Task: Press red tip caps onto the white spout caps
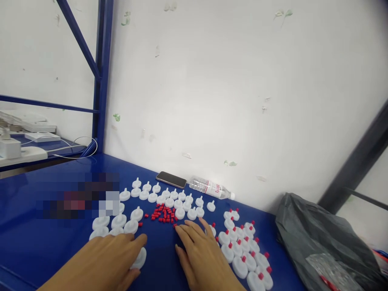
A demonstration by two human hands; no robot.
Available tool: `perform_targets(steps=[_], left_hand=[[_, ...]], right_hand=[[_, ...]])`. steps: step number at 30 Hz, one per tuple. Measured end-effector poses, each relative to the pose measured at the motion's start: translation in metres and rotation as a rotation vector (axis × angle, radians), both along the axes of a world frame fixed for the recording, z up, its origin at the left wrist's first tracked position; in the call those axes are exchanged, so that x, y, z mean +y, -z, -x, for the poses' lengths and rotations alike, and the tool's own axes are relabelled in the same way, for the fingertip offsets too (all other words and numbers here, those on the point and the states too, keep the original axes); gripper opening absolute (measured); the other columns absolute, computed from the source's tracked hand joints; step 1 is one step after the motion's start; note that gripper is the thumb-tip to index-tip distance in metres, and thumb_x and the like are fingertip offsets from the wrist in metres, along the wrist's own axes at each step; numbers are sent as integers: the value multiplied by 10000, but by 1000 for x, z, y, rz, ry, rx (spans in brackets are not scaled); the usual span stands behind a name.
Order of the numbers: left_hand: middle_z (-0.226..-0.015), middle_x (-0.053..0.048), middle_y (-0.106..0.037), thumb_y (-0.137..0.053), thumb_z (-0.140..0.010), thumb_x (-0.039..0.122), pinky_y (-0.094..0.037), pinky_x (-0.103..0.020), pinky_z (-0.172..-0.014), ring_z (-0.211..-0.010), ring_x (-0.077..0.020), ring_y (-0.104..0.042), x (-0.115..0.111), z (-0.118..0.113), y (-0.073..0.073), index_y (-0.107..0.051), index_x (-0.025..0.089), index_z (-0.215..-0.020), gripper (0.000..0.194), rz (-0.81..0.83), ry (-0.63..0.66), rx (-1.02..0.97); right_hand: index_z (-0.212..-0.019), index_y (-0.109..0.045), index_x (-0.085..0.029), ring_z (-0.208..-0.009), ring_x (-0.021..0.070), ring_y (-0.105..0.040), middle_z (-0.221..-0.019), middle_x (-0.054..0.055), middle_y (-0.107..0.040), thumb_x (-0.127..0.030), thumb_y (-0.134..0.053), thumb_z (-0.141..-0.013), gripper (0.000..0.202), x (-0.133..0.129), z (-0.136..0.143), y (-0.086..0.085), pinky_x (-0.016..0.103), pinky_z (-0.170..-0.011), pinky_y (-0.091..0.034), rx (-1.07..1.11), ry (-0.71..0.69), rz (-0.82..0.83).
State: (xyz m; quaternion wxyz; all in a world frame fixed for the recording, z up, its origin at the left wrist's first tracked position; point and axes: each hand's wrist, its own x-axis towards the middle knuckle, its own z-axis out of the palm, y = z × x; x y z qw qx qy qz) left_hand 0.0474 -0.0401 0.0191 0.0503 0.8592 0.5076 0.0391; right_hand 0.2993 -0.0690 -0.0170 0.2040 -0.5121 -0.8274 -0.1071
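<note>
My left hand (pixel 107 258) is at the lower left, thumb and index finger curled around the edge of a white round lid (pixel 140 258). Part of that lid is hidden by the hand. More white lids with thin spouts (pixel 119 220) lie just beyond the knuckles. My right hand (pixel 201 252) reaches over the table with its fingers stretched out, palm down. One of its fingertips is close to a small red cap (pixel 175 225) at the near edge of a loose pile of red caps (pixel 163 214). Whether it touches that cap I cannot tell.
White lids topped with red caps (pixel 240 266) crowd together at right. Behind the pile lie rows of spouted lids, a phone (pixel 171 180) and a clear bottle (pixel 209 188) by the wall. A dark plastic bag (pixel 321 238) stands far right. The blue table (pixel 163 270) meets a blue post (pixel 103 81).
</note>
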Motion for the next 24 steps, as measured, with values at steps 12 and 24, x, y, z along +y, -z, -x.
perform_targets(steps=[12,24], left_hand=[[-1228,-139,-741,-493,-882,142,-542,-557,-946,-1094,-358,-718,-2,-20,-25,-724,243,-1204,409,119,51,36],[-1211,-127,-729,-445,-909,235,-552,-528,-884,-1021,-357,-733,0,-26,-16,-717,266,-1172,379,23,121,-122]], right_hand=[[-1263,-682,-274,-1085,187,-729,-1219,9,-774,-68,-535,-998,366,2,-4,3,420,-1158,-433,91,-75,-7],[-1008,-743,-263,-884,161,-747,-979,-30,-784,-82,-706,-921,205,-8,1,-22,235,-824,-557,650,-54,121]])
